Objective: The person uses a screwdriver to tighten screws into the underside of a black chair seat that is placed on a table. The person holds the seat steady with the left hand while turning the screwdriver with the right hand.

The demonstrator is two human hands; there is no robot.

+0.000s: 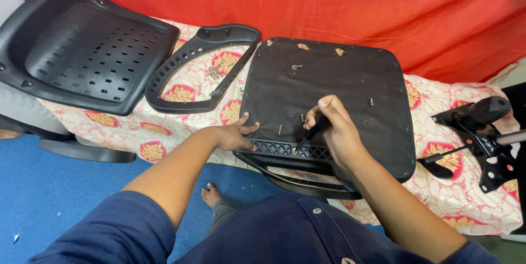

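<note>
Blue floor (49, 193) nearest. Right hand (334, 130) closed on dark screwdriver (309, 132), long axis tilted, tip down-left at armrest bracket (285, 149). Left hand (233, 132) open, flat on upturned seat pad (329, 78), its length left-right on patterned bed (181, 91). Red cloth (329, 1) behind.

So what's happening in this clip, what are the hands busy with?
A person works on an upturned office-chair seat lying on a patterned cloth. The right hand holds a dark screwdriver, tip down at a screw on the armrest bracket along the seat's near edge. The left hand presses flat on the seat beside it. Loose screws lie on the seat; a second armrest and the backrest shell lie to the left.
</note>
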